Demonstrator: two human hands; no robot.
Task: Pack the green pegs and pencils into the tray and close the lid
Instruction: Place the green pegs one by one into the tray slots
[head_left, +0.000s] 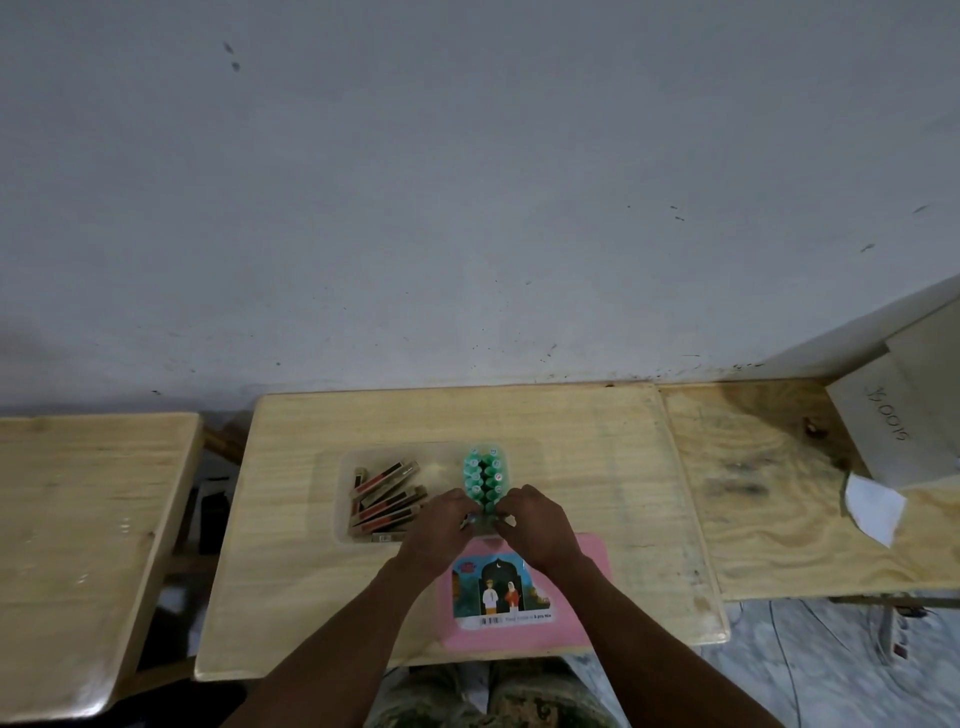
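Gripping green pegs (485, 475); box (883, 431) reads "0015".

We see a dim, greyish, soft-focused picture with no glare and only faint shadows, the wall (467, 182) darkening toward 10 and 2 o'clock, and wide-angle bending of desk (597, 467) edges at 3 and 9 o'clock.
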